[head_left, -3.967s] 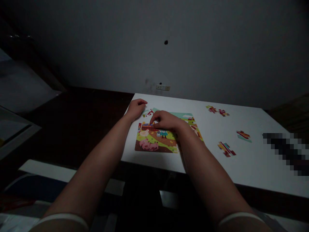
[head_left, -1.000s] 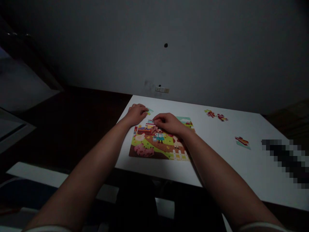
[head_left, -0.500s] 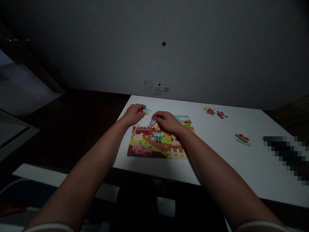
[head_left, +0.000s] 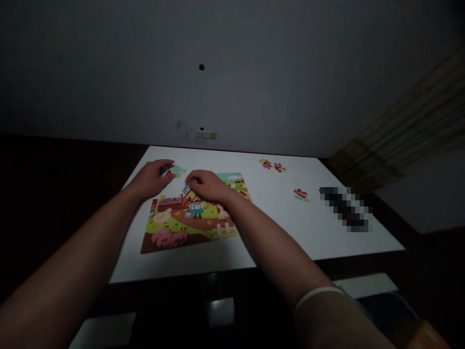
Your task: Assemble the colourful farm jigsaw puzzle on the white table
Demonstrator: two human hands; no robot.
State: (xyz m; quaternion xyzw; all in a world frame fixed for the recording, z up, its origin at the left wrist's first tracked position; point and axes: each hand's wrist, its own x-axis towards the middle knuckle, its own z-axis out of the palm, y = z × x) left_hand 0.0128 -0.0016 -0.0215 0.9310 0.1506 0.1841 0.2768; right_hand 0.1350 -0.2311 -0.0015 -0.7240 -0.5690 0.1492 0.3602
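A jigsaw puzzle with a farm scene [head_left: 203, 230] lies on the white table, showing a pink pig, a white hen, a farmer figure and a fence. My right hand [head_left: 209, 185] is over its upper part, thumb and fingers closed on a small puzzle piece [head_left: 187, 190] that sits at an angle by the barn picture. My left hand [head_left: 152, 178] is beyond the puzzle's upper left corner. Its thumb and forefinger curl round the edges of a pale green and red puzzle piece [head_left: 178, 170]; the other fingers are partly hidden.
Two loose puzzle pieces, one reddish [head_left: 266, 164] and its neighbour [head_left: 279, 167], lie toward the table's back. Another piece [head_left: 301, 195] is further right, near a blurred dark object [head_left: 345, 208]. The white table [head_left: 276, 232] stands against a grey wall with a socket [head_left: 206, 134].
My view has swung to the right, so the table and hands appear further left. Both hands stay in nearly the same places at the puzzle, each with the same piece.
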